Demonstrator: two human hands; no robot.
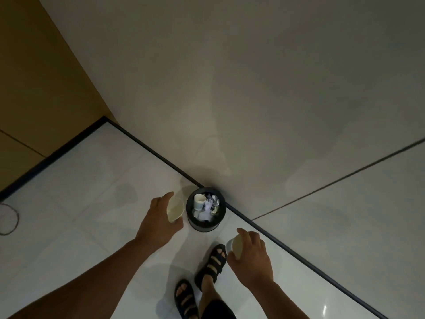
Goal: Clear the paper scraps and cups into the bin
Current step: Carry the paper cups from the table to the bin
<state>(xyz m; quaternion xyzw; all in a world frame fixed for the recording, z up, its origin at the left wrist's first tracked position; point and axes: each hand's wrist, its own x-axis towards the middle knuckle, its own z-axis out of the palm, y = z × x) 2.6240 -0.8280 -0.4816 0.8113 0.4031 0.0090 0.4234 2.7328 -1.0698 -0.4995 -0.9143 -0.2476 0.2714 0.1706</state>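
**Two cups in hand at the bin, last drops pending**

Head view, looking down.

Progress: The bin stands on the floor at its far edge, touching the dark strip where floor meets wall. It is already well filled. A heap of crumpled scraps lies in it, and a binned cup is propped at the left side of the heap with its mouth up. I see no loose scraps or cups on the floor in this view. My judgement is that the task is nearly done and what is left is the two cups I carry. Whatever lies outside the frame I cannot speak for.

Left hand: Just left of the bin rim and above the floor. My fingers are curled over the top of the left cup with the thumb under it, a full wrap and a firm hold. The cup's mouth tilts up toward me and it looks empty.

Right hand: Nearer to me and right of the bin, above my front sandal. My fingers are wrapped round the right cup, which shows only its mouth. It is not yet over the bin.

Other: A thin cable loops on the floor at the left edge, well apart from everything else.
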